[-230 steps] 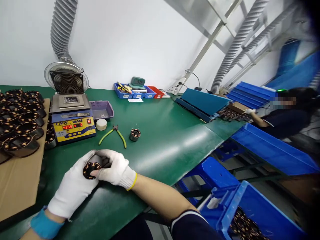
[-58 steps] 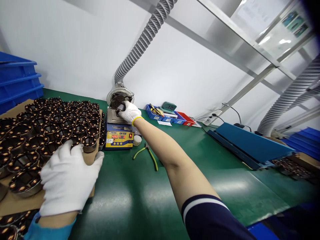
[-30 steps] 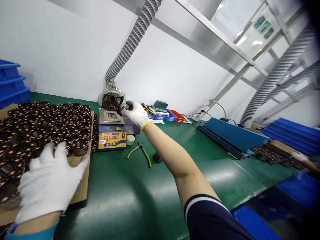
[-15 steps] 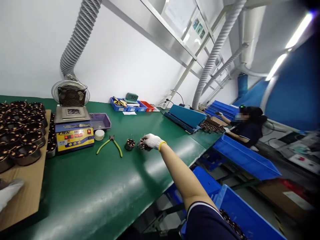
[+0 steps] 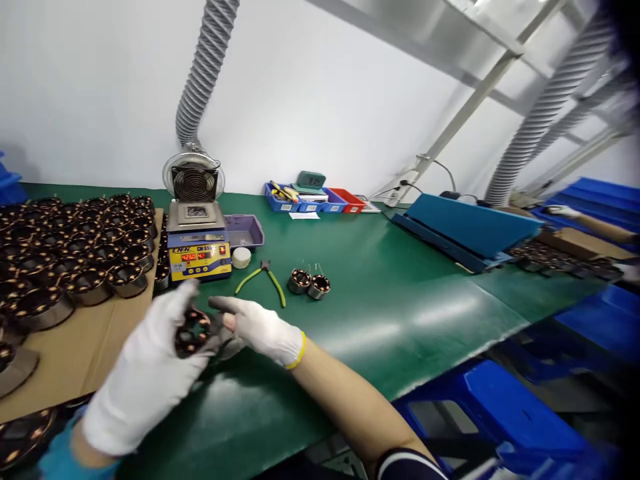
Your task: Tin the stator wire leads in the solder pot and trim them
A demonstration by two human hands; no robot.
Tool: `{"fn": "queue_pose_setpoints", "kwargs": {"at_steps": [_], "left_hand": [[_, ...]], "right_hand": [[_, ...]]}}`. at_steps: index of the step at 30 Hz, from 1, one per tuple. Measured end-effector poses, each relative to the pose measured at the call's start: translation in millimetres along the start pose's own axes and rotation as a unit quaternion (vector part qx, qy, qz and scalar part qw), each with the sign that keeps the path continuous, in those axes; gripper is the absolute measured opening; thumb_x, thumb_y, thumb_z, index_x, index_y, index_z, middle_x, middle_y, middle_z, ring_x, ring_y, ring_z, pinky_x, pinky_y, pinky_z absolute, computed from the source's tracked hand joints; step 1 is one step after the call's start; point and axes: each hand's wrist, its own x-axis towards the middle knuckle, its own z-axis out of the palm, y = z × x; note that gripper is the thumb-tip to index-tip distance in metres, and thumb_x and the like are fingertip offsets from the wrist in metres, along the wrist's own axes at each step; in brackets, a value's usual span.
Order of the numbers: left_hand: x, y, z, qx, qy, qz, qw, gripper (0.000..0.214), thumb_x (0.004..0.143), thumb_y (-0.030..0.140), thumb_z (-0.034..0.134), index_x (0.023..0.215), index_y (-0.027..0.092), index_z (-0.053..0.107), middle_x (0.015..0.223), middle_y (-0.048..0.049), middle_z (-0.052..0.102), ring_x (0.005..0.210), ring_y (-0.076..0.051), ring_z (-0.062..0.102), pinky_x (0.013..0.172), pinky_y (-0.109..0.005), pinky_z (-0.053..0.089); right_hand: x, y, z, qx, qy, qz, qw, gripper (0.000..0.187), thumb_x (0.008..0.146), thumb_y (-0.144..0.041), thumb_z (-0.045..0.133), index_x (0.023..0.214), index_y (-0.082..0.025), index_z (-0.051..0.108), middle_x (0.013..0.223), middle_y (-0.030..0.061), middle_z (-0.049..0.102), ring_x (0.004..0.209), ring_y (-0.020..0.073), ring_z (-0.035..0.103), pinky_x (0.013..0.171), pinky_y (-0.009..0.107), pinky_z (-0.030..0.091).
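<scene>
A motor stator (image 5: pixel 193 332), a dark ring with copper windings, is held low over the bench in front of me. My left hand (image 5: pixel 150 360), in a white glove, is closed round its left side. My right hand (image 5: pixel 260 330), in a white glove with a yellow cuff, grips at the stator's right side, its fingers slightly blurred and partly hidden. Two more stators, one on the left (image 5: pixel 300 281) and one on the right (image 5: pixel 319 287), stand side by side on the green bench with thin wires sticking up. Green-handled cutters (image 5: pixel 263 277) lie open left of them.
Many stators (image 5: pixel 90 283) crowd a cardboard sheet (image 5: pixel 100 340) at left. Behind my hands are a yellow-blue solder pot (image 5: pixel 200 257), a purple tray (image 5: pixel 255 233) and a white round tin (image 5: pixel 241 258). Small bins (image 5: pixel 333 200) and a blue-green folded panel (image 5: pixel 465 223) stand farther back. A co-worker's arm (image 5: pixel 600 227) shows at right.
My right hand has left the stator it set beside the other one and come left. My left hand has risen from the cardboard with another stator. The view has turned left.
</scene>
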Motion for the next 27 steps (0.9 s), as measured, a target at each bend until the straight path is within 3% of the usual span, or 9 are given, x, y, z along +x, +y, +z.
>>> {"fn": "queue_pose_setpoints", "kwargs": {"at_steps": [3, 6, 10, 12, 15, 18, 20, 23, 27], "left_hand": [[-2.7, 2.7, 34.8, 0.078, -0.021, 0.130, 0.988, 0.077, 0.082, 0.035, 0.067, 0.148, 0.025, 0.029, 0.136, -0.0120, 0.051, 0.118, -0.028, 0.057, 0.101, -0.039, 0.049], [-3.5, -0.3, 52.5, 0.090, -0.001, 0.040, 0.995, 0.089, 0.071, 0.045, 0.076, 0.144, 0.017, 0.033, 0.143, -0.0183, 0.042, 0.123, -0.033, 0.053, 0.097, -0.041, 0.052], [-5.5, -7.1, 59.6, -0.020, -0.101, -0.162, 0.981, 0.067, 0.069, 0.048, 0.073, 0.126, 0.019, 0.052, 0.117, -0.0098, 0.065, 0.103, -0.027, 0.066, 0.088, -0.038, 0.058], [-6.1, -8.8, 60.4, -0.048, -0.129, -0.161, 0.977, 0.058, 0.072, 0.043, 0.071, 0.122, 0.021, 0.054, 0.114, -0.0066, 0.067, 0.102, -0.024, 0.066, 0.092, -0.037, 0.056], [-7.0, -8.2, 61.7, -0.052, -0.131, -0.078, 0.987, 0.054, 0.071, 0.030, 0.068, 0.122, 0.021, 0.055, 0.127, -0.0075, 0.061, 0.111, -0.022, 0.062, 0.099, -0.035, 0.052], [-9.0, -7.6, 64.5, -0.079, -0.087, -0.073, 0.990, 0.057, 0.066, 0.021, 0.064, 0.122, 0.017, 0.055, 0.137, -0.0123, 0.052, 0.121, -0.023, 0.056, 0.105, -0.036, 0.046], [-10.4, -8.5, 65.3, -0.096, -0.074, -0.098, 0.988, 0.063, 0.065, 0.023, 0.065, 0.126, 0.015, 0.052, 0.138, -0.0141, 0.052, 0.125, -0.025, 0.053, 0.109, -0.038, 0.042], [-9.4, -10.5, 62.1, -0.092, -0.090, -0.143, 0.981, 0.069, 0.067, 0.025, 0.064, 0.133, 0.015, 0.047, 0.129, -0.0136, 0.060, 0.117, -0.026, 0.058, 0.104, -0.041, 0.045], [2.6, -7.7, 48.7, -0.130, -0.168, -0.215, 0.953, 0.029, 0.071, 0.023, 0.061, 0.099, 0.016, 0.066, 0.085, -0.0074, 0.072, 0.078, -0.023, 0.067, 0.070, -0.032, 0.054]], "right_hand": [[16.2, 17.1, 10.6, 0.039, 0.005, -0.003, 0.999, 0.069, 0.059, -0.057, 0.082, 0.112, -0.015, 0.065, 0.091, 0.0039, 0.069, 0.079, 0.0184, 0.065, 0.076, 0.031, 0.054], [14.5, 27.5, 4.4, 0.085, 0.090, -0.023, 0.992, 0.068, 0.057, -0.054, 0.085, 0.110, -0.015, 0.065, 0.099, 0.0049, 0.070, 0.088, 0.0200, 0.066, 0.085, 0.034, 0.052], [7.7, 29.0, -4.7, 0.112, 0.080, -0.023, 0.990, 0.067, 0.057, -0.049, 0.086, 0.112, -0.018, 0.063, 0.099, 0.0047, 0.070, 0.089, 0.0196, 0.067, 0.085, 0.034, 0.052], [7.1, 24.7, -9.6, 0.091, 0.052, -0.006, 0.994, 0.061, 0.056, -0.046, 0.087, 0.104, -0.016, 0.065, 0.093, 0.0040, 0.071, 0.082, 0.0182, 0.067, 0.081, 0.033, 0.053], [6.6, 16.4, -13.1, 0.017, 0.036, 0.024, 0.999, 0.050, 0.056, -0.037, 0.086, 0.096, -0.015, 0.066, 0.088, 0.0046, 0.071, 0.078, 0.0188, 0.067, 0.077, 0.034, 0.054], [1.7, 13.4, -7.5, -0.070, 0.094, 0.002, 0.993, 0.053, 0.059, -0.029, 0.080, 0.108, -0.016, 0.064, 0.094, 0.0076, 0.072, 0.084, 0.0222, 0.069, 0.079, 0.037, 0.057], [-3.6, 16.0, -2.2, -0.153, 0.156, -0.055, 0.974, 0.057, 0.061, -0.029, 0.078, 0.115, -0.017, 0.062, 0.100, 0.0096, 0.071, 0.087, 0.0239, 0.069, 0.081, 0.038, 0.058], [-9.4, 22.7, 0.4, -0.290, 0.222, -0.175, 0.914, 0.056, 0.065, -0.033, 0.077, 0.117, -0.016, 0.063, 0.104, 0.0109, 0.070, 0.086, 0.0250, 0.069, 0.080, 0.039, 0.059], [-6.7, 27.5, -6.5, -0.351, 0.251, -0.267, 0.862, 0.049, 0.072, -0.036, 0.074, 0.116, -0.017, 0.063, 0.103, 0.0112, 0.070, 0.084, 0.0244, 0.069, 0.080, 0.038, 0.059]]}}
